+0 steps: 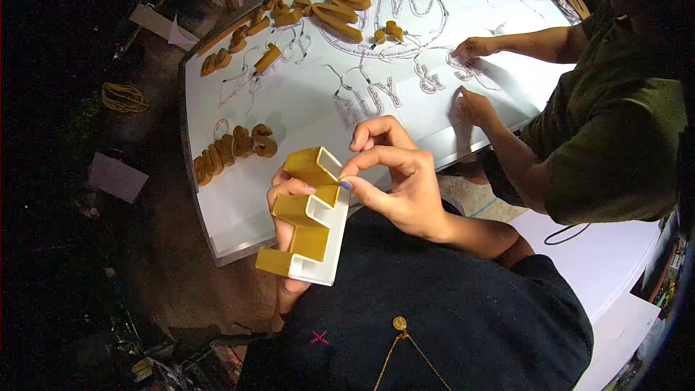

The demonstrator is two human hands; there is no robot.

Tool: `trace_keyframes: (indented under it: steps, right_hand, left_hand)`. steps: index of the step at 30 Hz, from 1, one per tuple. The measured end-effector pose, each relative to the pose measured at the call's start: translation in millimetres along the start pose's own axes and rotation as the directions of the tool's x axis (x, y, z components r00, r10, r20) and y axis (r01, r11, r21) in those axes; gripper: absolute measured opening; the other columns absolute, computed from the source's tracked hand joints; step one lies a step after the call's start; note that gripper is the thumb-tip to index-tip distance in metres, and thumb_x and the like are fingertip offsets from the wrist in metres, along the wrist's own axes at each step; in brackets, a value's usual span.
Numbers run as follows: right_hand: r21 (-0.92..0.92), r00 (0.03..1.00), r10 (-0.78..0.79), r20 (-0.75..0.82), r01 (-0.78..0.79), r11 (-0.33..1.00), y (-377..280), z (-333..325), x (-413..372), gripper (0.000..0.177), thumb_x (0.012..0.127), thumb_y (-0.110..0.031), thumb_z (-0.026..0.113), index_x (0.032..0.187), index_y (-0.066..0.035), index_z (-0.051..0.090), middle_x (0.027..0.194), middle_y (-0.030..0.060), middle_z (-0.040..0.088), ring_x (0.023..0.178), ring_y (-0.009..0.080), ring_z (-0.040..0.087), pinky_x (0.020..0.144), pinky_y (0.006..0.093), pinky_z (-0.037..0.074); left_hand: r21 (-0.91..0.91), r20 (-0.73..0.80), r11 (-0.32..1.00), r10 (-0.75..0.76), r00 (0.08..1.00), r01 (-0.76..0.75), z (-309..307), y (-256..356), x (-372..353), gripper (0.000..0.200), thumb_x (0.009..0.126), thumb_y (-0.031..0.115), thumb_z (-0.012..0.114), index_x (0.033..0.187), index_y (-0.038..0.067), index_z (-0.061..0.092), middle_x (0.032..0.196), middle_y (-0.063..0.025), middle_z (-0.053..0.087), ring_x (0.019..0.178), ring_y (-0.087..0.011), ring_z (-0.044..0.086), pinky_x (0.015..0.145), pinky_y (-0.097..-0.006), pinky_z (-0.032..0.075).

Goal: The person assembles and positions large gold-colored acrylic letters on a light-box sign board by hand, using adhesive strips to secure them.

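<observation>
A hollow, E-shaped sign letter (309,242) with gold sides and a white inside is held up in front of my chest. My left hand (284,203) grips it from behind and the left, its fingers partly hidden by the letter. My right hand (394,177) pinches with thumb and index finger at the letter's upper right rim. Whether something small sits between those fingertips is too fine to see. The other right-hand fingers are curled.
A white table (239,224) carries gold letters (235,150) along its left and strings of small LED modules (376,98) laid in letter shapes. At right, another person's hands (478,105) work on the module strings. A white board (594,261) lies at lower right.
</observation>
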State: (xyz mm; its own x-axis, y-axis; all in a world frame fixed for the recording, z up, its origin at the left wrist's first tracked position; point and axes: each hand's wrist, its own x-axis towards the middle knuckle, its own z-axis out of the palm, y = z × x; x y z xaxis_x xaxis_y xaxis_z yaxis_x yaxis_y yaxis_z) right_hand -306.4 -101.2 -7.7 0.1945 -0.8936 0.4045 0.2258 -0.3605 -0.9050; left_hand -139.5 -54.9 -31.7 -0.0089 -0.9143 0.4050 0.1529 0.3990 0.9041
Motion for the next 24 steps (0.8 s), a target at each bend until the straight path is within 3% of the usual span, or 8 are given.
trace_keyframes:
  steps: [5, 24]
  right_hand:
    - [-0.023, 1.000, -0.005, -0.007, 0.005, 1.000, 2.3, 0.4, -0.1, 0.007, 0.070, -0.003, 0.067, 0.076, -0.003, 0.065, 0.097, 0.0061, 0.049, 0.093, 0.0167, 0.049, 0.085, 0.0293, 0.039]
    - [-0.001, 1.000, -0.002, -0.004, 0.002, 1.000, 0.5, 0.8, 0.5, 0.007, 0.071, -0.003, 0.067, 0.077, -0.003, 0.064, 0.095, 0.0061, 0.049, 0.093, 0.0169, 0.049, 0.086, 0.0297, 0.039]
  left_hand:
    - [-0.008, 0.068, 1.000, 0.012, 0.998, -0.011, 2.8, 6.3, 6.1, 0.100, 0.048, 0.086, 0.057, 0.107, 0.006, 0.042, 0.121, -0.0185, 0.037, 0.117, -0.0298, 0.039, 0.100, -0.0426, 0.031]
    - [-0.061, 0.011, 0.998, -0.004, 1.000, 0.005, 7.2, 5.4, 5.1, 0.097, 0.050, 0.081, 0.061, 0.108, 0.006, 0.042, 0.122, -0.0191, 0.037, 0.117, -0.0305, 0.039, 0.100, -0.0430, 0.032]
